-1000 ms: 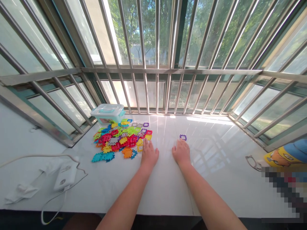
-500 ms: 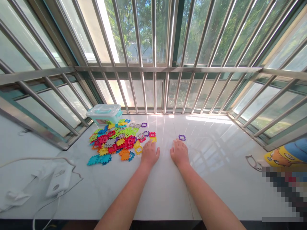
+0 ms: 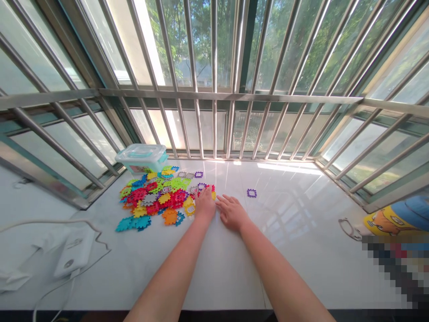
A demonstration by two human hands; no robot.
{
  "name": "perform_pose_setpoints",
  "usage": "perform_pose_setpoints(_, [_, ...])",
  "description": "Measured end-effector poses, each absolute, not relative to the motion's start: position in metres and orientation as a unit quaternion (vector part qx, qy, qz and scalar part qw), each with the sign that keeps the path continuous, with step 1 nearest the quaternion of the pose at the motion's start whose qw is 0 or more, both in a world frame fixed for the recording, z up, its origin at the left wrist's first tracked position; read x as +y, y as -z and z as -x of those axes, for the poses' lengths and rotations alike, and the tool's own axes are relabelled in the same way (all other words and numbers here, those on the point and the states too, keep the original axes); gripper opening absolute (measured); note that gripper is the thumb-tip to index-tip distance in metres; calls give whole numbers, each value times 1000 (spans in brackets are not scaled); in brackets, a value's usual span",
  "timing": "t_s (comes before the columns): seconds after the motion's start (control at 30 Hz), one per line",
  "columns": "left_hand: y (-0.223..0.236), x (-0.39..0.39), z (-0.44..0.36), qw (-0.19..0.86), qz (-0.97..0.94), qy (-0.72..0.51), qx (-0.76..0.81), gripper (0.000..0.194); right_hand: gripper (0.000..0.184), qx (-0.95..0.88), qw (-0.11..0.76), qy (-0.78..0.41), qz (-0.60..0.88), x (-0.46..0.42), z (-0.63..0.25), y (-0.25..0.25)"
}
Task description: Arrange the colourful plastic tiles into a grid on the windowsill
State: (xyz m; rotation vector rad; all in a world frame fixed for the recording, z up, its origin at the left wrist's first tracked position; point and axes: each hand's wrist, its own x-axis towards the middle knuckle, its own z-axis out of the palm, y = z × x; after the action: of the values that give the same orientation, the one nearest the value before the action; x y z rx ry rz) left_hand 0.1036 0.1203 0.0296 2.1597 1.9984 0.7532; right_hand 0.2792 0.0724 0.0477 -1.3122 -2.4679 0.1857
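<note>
My left hand [image 3: 205, 203] lies flat on the white sill, fingers stretched out, its fingertips touching the right edge of a heap of coloured plastic puzzle tiles [image 3: 157, 197]. My right hand [image 3: 231, 211] rests right beside it, fingers spread and pointing left toward the heap, holding nothing. A single purple tile [image 3: 251, 192] lies apart on the sill, a little to the right of my right hand.
A pale turquoise plastic box with a lid [image 3: 141, 157] stands behind the heap by the window bars [image 3: 214, 96]. A white charger with cables [image 3: 72, 252] lies at the left. A metal ring [image 3: 348, 228] and a printed cushion [image 3: 398, 217] are at the right.
My left hand has slid forward onto the edge of the heap. My right hand has moved left, away from the purple tile, and turned toward the left hand.
</note>
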Motion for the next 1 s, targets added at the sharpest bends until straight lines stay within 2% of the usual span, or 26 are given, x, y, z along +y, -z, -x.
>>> perform_pose_setpoints(0.23, [-33,120,-104,61,-702,-224,674,61,55,-865,162,-104,464,80,-274,-49])
perform_pose_setpoints(1.0, [-19,126,-110,-15,-610,-249,752,55,53,-849,188,-71,489,79,-275,-49])
